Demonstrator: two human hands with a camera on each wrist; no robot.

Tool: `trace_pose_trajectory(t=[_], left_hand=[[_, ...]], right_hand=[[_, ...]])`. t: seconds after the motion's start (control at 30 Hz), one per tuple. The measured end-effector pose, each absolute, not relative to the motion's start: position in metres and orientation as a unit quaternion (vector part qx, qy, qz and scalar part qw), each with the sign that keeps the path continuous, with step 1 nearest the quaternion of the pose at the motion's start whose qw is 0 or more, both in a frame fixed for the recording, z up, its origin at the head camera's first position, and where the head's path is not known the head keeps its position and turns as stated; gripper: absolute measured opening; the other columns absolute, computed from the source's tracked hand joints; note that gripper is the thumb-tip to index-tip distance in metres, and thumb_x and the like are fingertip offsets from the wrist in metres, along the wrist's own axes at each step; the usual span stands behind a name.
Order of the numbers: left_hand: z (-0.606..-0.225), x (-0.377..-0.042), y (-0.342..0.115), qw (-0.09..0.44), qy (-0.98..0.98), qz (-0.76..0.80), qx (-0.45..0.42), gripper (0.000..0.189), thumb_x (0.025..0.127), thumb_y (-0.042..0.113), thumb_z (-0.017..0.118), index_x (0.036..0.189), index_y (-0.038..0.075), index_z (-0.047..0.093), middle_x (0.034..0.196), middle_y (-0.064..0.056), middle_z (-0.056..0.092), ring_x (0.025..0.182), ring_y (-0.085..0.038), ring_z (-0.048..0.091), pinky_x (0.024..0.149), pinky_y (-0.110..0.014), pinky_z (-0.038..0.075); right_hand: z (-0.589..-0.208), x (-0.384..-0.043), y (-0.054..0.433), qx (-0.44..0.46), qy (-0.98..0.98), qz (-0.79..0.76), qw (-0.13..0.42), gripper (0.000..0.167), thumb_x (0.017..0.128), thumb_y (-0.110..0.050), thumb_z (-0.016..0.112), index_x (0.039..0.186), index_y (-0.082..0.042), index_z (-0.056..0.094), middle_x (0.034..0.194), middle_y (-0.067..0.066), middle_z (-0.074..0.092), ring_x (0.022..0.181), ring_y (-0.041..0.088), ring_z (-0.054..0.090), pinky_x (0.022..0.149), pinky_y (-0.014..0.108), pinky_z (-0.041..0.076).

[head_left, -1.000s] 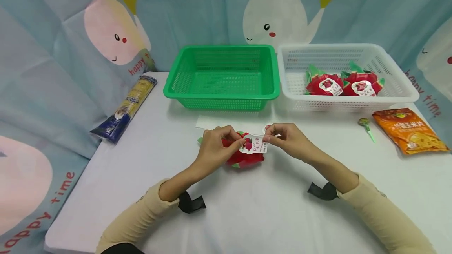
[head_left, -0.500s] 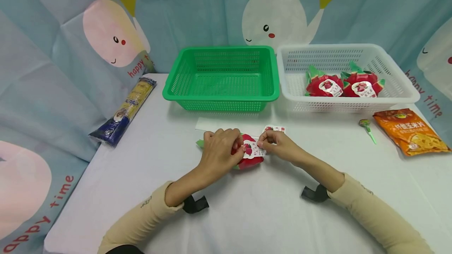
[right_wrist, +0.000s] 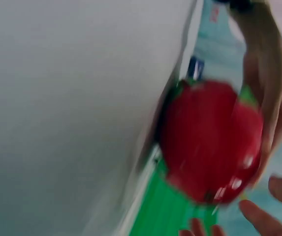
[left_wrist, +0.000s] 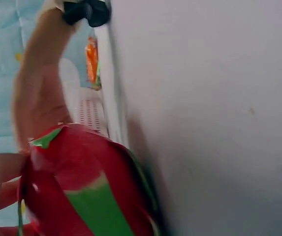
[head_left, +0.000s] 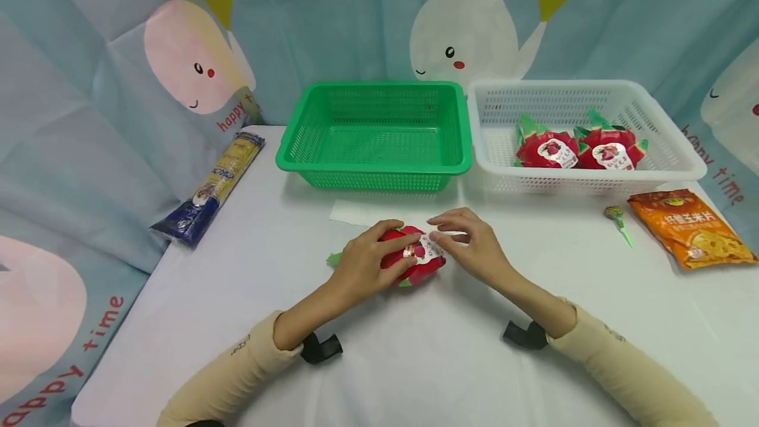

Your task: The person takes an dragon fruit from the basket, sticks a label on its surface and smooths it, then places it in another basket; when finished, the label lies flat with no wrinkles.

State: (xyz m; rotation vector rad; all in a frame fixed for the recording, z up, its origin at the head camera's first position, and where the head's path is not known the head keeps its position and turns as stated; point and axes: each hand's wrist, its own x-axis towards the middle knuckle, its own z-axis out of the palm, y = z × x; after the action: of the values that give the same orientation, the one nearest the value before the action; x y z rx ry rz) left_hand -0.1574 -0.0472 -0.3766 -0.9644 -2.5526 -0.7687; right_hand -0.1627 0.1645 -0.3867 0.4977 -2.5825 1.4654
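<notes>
A glossy red dragon fruit (head_left: 423, 273) with green tips sits on the white table in front of the green basket. My left hand (head_left: 370, 257) holds it from the left, thumb on the near side and fingers over the top. A white label (head_left: 431, 250) with a fruit picture lies on the dragon fruit, partly under the left fingers. Just right of it, my right hand (head_left: 474, 249) has its fingers loosely bent, holding nothing. The left wrist view shows the dragon fruit (left_wrist: 77, 182) up close; in the right wrist view the dragon fruit (right_wrist: 209, 142) is blurred.
A white paper strip (head_left: 350, 212) lies behind the hands. Farther back stand a green basket (head_left: 373, 169) and a white basket (head_left: 593, 173) with two labelled dragon fruits (head_left: 548, 149). A lollipop (head_left: 617, 219) and orange snack bag (head_left: 690, 229) lie right, a blue-yellow packet (head_left: 213, 186) left.
The label, earlier pinched between both hands above the dragon fruit, now lies on it. My right hand has let go of it; my left fingers have spread over the dragon fruit.
</notes>
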Motion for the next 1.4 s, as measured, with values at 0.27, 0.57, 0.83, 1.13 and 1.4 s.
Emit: trace_pose_trajectory(t=[0.27,0.57,0.83,1.13,1.4], left_hand=[[-0.387,-0.153,-0.050,0.215,-0.871,-0.249,-0.365,0.036,0.081,0.024,0.069,0.115,0.014,0.066,0.118,-0.012,0.061,0.106,-0.023,0.058,0.079,-0.036,0.055],[-0.386,-0.159,-0.052,0.214,-0.884,-0.249,-0.332,0.037,0.079,0.030,0.071,0.113,0.018,0.067,0.114,-0.007,0.062,0.088,-0.020,0.066,0.065,-0.038,0.056],[-0.381,-0.164,-0.050,0.207,-0.899,-0.212,-0.321,0.034,0.083,0.031,0.065,0.115,0.020,0.064,0.110,-0.007,0.061,0.065,-0.020,0.064,0.053,-0.033,0.053],[-0.374,-0.172,-0.050,0.144,-0.919,-0.137,-0.339,0.036,0.091,0.037,0.053,0.126,0.029,0.056,0.112,-0.008,0.053,0.053,-0.019,0.053,0.046,-0.028,0.045],[-0.373,-0.172,-0.056,0.117,-0.921,-0.161,-0.336,0.036,0.088,0.040,0.056,0.123,0.030,0.057,0.112,-0.004,0.054,0.067,-0.020,0.060,0.054,-0.032,0.049]], right_hand=[[-0.396,-0.151,0.165,0.222,-0.901,0.372,-0.039,0.046,0.094,-0.031,0.051,0.129,-0.002,0.052,0.119,0.012,0.062,0.103,0.015,0.058,0.085,0.032,0.049],[-0.391,-0.151,0.167,0.245,-0.894,0.373,-0.027,0.063,0.091,-0.039,0.055,0.140,-0.005,0.036,0.122,0.012,0.060,0.100,0.017,0.063,0.083,0.034,0.052],[-0.392,-0.153,0.161,0.246,-0.892,0.380,-0.001,0.063,0.084,-0.029,0.064,0.137,-0.002,0.041,0.116,0.012,0.064,0.097,0.019,0.065,0.081,0.033,0.053],[-0.395,-0.136,0.164,0.299,-0.910,0.277,0.079,0.072,0.080,-0.025,0.070,0.137,0.003,0.038,0.122,0.020,0.058,0.082,0.018,0.067,0.076,0.033,0.054],[-0.394,-0.127,0.168,0.347,-0.909,0.225,0.056,0.077,0.082,-0.030,0.068,0.145,-0.013,0.028,0.136,0.018,0.041,0.105,0.024,0.059,0.086,0.036,0.051]])
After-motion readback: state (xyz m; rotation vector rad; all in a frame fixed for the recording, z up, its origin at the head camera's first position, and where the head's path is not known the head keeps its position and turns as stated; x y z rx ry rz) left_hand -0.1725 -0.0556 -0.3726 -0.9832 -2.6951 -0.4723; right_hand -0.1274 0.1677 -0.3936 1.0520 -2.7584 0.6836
